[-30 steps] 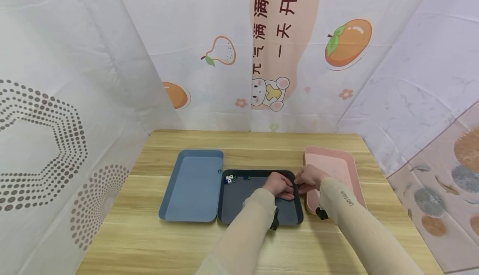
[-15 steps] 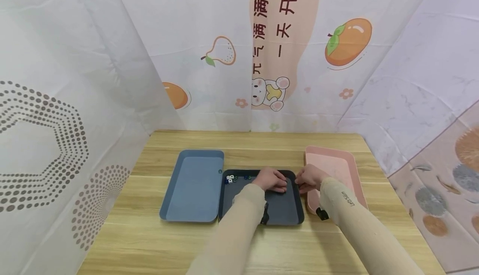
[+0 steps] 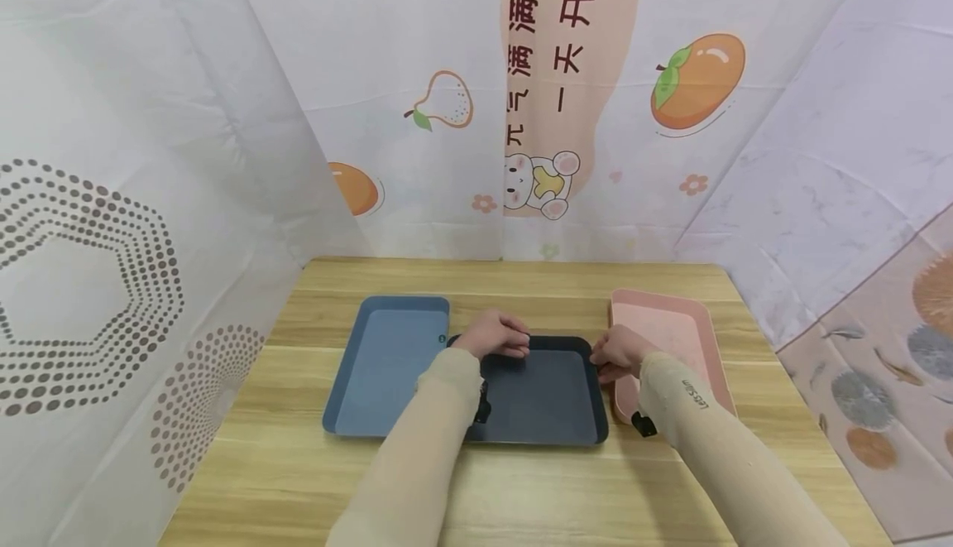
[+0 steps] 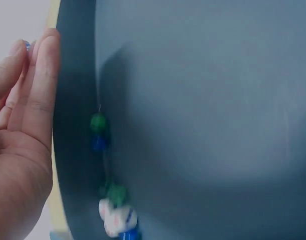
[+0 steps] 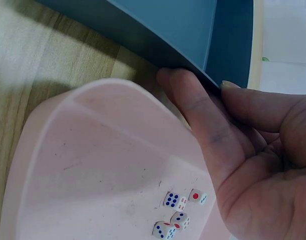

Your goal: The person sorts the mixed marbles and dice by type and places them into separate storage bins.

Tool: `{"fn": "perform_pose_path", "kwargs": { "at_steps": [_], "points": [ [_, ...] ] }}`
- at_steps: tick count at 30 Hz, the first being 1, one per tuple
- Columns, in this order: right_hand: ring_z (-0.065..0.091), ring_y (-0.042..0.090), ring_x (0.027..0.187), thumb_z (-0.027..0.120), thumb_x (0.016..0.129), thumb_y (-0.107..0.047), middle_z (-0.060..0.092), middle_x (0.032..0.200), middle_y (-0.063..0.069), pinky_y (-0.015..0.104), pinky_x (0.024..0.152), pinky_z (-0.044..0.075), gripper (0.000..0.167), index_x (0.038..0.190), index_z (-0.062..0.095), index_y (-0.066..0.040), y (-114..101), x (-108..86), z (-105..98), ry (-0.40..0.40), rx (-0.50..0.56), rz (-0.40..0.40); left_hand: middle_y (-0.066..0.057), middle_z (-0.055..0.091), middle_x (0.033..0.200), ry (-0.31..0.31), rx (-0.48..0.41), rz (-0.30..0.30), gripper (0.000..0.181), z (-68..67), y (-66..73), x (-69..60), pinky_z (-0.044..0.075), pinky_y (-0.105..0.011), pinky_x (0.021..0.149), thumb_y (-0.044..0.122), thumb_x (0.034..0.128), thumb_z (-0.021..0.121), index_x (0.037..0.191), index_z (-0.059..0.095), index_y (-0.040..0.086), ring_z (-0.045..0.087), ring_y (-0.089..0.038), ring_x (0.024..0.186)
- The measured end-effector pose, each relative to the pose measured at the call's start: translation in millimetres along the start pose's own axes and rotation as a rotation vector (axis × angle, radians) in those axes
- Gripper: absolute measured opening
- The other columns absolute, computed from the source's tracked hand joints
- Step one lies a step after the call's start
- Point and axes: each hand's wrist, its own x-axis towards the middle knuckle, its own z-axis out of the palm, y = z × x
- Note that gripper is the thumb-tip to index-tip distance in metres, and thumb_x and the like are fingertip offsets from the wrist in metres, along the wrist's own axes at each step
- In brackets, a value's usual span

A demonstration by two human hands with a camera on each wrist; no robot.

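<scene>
My left hand (image 3: 494, 334) is over the back left part of the dark grey tray (image 3: 551, 398). Between its thumb and fingertips it pinches a small blue die (image 4: 27, 45), mostly hidden. Below it in the left wrist view, a green die (image 4: 98, 122) and a blue die (image 4: 99, 143) lie near the tray's side. A blurred cluster of white dice (image 4: 117, 220), with green and blue ones, lies beside them. My right hand (image 3: 620, 354) grips the tray's right rim, thumb inside and fingers outside.
A blue tray (image 3: 387, 377) stands on the left, with a green die (image 3: 442, 339) by its right rim. The pink tray (image 5: 107, 150) at right holds several white dice (image 5: 174, 201). All three stand on a wooden table (image 3: 543, 489) before a curtain (image 3: 417, 224).
My left hand has moved left across the dark tray, from near its right side to its back left corner, and now covers the dice there. The right hand has stayed at the rim.
</scene>
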Motion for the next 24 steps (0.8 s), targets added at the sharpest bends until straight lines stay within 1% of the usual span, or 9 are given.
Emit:
{"fn": "perform_pose_path", "kwargs": {
  "at_steps": [2, 5, 6, 9, 12, 13, 16, 20, 24],
  "points": [
    [0.069, 0.024, 0.077, 0.058, 0.099, 0.007, 0.065, 0.105, 0.025, 0.037, 0.071, 0.065, 0.023, 0.119, 0.062, 0.017, 0.1, 0.1, 0.4, 0.0, 0.003, 0.0, -0.024, 0.072, 0.11, -0.001, 0.005, 0.007, 0.036, -11.6, 1.6, -3.7, 0.061, -0.046, 0.091, -0.002, 0.0941, 0.07, 0.128, 0.064, -0.011, 0.077, -0.025, 0.088],
    [0.068, 0.025, 0.077, 0.058, 0.098, 0.007, 0.065, 0.104, 0.024, 0.037, 0.071, 0.065, 0.025, 0.12, 0.061, 0.017, 1.0, 0.3, 1.1, 0.004, 0.001, 0.0, -0.024, 0.071, 0.113, 0.013, 0.009, 0.019, 0.039, -29.4, 1.9, -9.7, 0.062, -0.044, 0.09, 0.0, 0.095, 0.07, 0.131, 0.062, -0.012, 0.076, -0.024, 0.088],
    [0.068, 0.025, 0.077, 0.059, 0.098, 0.007, 0.065, 0.103, 0.023, 0.037, 0.071, 0.065, 0.024, 0.12, 0.061, 0.017, 1.0, 0.2, 1.4, 0.005, 0.001, 0.0, -0.025, 0.071, 0.113, 0.031, 0.011, 0.029, 0.037, -33.5, 3.8, -14.7, 0.061, -0.045, 0.091, 0.0, 0.0952, 0.07, 0.13, 0.063, -0.011, 0.076, -0.025, 0.089],
    [0.067, 0.025, 0.077, 0.059, 0.097, 0.008, 0.065, 0.1, 0.022, 0.037, 0.07, 0.065, 0.022, 0.118, 0.062, 0.017, 1.4, 0.3, 1.5, 0.006, 0.0, -0.001, -0.027, 0.071, 0.112, 0.062, 0.018, 0.044, 0.037, -51.6, 3.8, -21.6, 0.061, -0.046, 0.09, 0.002, 0.0948, 0.071, 0.129, 0.064, -0.01, 0.076, -0.026, 0.089],
    [0.067, 0.024, 0.076, 0.059, 0.097, 0.008, 0.064, 0.099, 0.021, 0.037, 0.07, 0.065, 0.02, 0.116, 0.062, 0.017, 0.5, 0.0, 0.8, 0.008, 0.007, 0.006, -0.03, 0.069, 0.116, 0.097, 0.016, 0.041, 0.037, -68.9, 3.5, -27.0, 0.061, -0.045, 0.09, 0.001, 0.0946, 0.071, 0.129, 0.064, -0.011, 0.076, -0.027, 0.09],
    [0.067, 0.025, 0.076, 0.058, 0.097, 0.008, 0.064, 0.099, 0.021, 0.037, 0.071, 0.065, 0.021, 0.116, 0.062, 0.017, 0.3, -0.2, 0.5, 0.005, 0.007, 0.003, -0.03, 0.069, 0.116, 0.101, 0.012, 0.035, 0.038, -76.4, 1.1, -25.9, 0.062, -0.043, 0.088, 0.002, 0.0946, 0.072, 0.13, 0.063, -0.011, 0.077, -0.026, 0.089],
    [0.067, 0.024, 0.077, 0.058, 0.098, 0.008, 0.064, 0.099, 0.021, 0.037, 0.071, 0.065, 0.02, 0.116, 0.061, 0.017, -0.5, -0.6, 0.0, 0.008, 0.009, 0.01, -0.031, 0.069, 0.117, 0.151, -0.003, 0.025, 0.036, -92.0, -1.5, -31.8, 0.064, -0.038, 0.083, -0.001, 0.0957, 0.069, 0.13, 0.063, -0.012, 0.077, -0.026, 0.089],
    [0.067, 0.024, 0.077, 0.059, 0.098, 0.008, 0.064, 0.101, 0.022, 0.037, 0.071, 0.065, 0.021, 0.117, 0.061, 0.016, -0.2, -0.4, 0.4, 0.006, 0.007, 0.012, -0.027, 0.072, 0.109, 0.222, 0.001, 0.017, 0.032, -110.1, -6.3, -40.9, 0.064, -0.036, 0.081, -0.003, 0.0969, 0.067, 0.127, 0.064, -0.012, 0.077, -0.026, 0.088],
    [0.068, 0.025, 0.077, 0.059, 0.098, 0.008, 0.065, 0.1, 0.022, 0.037, 0.071, 0.065, 0.022, 0.118, 0.061, 0.017, 0.1, 0.1, 0.9, 0.001, 0.002, 0.009, -0.021, 0.075, 0.099, 0.276, 0.029, 0.006, 0.029, -124.7, -12.1, -48.3, 0.064, -0.041, 0.084, -0.002, 0.0963, 0.068, 0.124, 0.066, -0.011, 0.077, -0.027, 0.087]
  ]
}}
